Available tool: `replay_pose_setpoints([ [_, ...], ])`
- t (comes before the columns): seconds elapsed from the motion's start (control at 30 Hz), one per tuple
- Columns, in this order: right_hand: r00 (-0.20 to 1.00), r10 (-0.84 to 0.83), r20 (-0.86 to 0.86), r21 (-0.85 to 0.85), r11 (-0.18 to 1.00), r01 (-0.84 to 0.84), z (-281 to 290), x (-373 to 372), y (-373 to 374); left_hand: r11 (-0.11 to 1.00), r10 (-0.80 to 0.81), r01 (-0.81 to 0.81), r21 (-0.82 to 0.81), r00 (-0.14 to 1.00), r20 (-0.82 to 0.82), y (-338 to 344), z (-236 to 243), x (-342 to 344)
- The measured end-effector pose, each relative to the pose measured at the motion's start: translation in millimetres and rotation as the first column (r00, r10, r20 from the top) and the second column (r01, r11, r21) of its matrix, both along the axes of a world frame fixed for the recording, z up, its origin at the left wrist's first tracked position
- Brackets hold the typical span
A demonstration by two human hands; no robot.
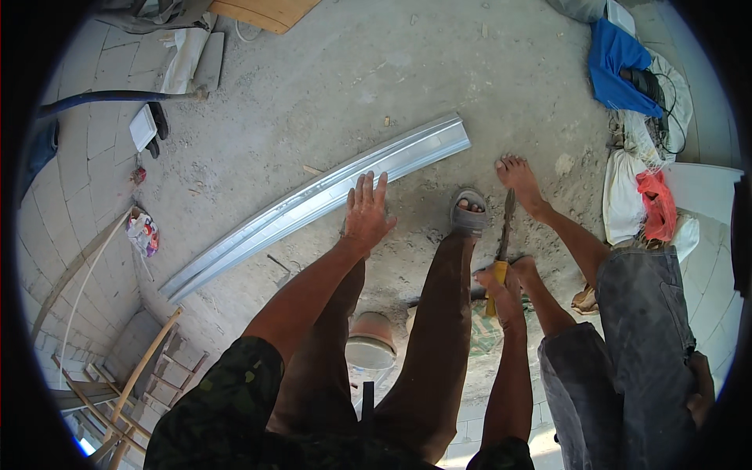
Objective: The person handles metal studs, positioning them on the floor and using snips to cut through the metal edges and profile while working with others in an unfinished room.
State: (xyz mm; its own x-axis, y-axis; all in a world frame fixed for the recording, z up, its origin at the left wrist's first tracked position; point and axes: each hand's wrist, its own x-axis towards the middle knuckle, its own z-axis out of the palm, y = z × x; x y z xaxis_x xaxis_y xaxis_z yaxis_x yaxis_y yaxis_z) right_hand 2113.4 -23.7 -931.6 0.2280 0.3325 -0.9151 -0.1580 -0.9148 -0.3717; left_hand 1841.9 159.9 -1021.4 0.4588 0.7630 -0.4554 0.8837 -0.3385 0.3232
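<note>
My left hand (366,210) is open, fingers slightly spread, reaching over the near side of long silver metal profiles (425,140) lying on the floor; I cannot tell if it touches them. My right hand (503,294) is closed around the yellow handle of metal snips (505,236), their blades pointing forward beside my sandalled right foot (468,208). Behind my left hand my legs reach down to the dusty floor. A grey bucket (370,354) stands between my legs.
A barefoot person (638,313) in dark jeans stands at my right. Bags and blue fabric (619,55) lie along the right wall. Wooden pieces (129,376) and a small ladder-like frame stand at lower left. A hose (117,96) and a wooden board (258,12) are at upper left.
</note>
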Motion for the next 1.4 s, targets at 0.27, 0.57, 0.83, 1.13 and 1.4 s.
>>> replay_pose_setpoints([
  [0.27,0.983,-0.071,-0.17,-0.039,0.997,0.066,-82.5,65.5,59.9,0.991,-0.085,0.102,0.083,0.978,-0.192,9.7,-122.6,81.1],
  [0.57,0.96,0.019,-0.278,0.032,0.999,-0.011,-168.1,76.8,51.6,0.941,-0.168,0.226,0.251,0.958,-0.233,29.1,-177.9,58.7],
  [0.83,0.946,0.115,-0.303,0.257,0.966,-0.035,-221.1,77.4,51.3,0.95,-0.309,0.299,-0.09,0.942,-0.129,86.0,-145.1,54.1],
  [1.13,0.896,-0.056,-0.44,0.303,0.93,0.207,-240.4,59.3,55.0,0.857,-0.2,0.263,-0.443,0.962,0.186,162.6,-98.8,37.4],
  [1.4,0.945,-0.136,-0.297,0.369,0.896,0.245,-221.9,63.1,62.2,0.442,0.167,0.149,-0.884,0.955,0.245,141.5,-94.2,40.7],
])
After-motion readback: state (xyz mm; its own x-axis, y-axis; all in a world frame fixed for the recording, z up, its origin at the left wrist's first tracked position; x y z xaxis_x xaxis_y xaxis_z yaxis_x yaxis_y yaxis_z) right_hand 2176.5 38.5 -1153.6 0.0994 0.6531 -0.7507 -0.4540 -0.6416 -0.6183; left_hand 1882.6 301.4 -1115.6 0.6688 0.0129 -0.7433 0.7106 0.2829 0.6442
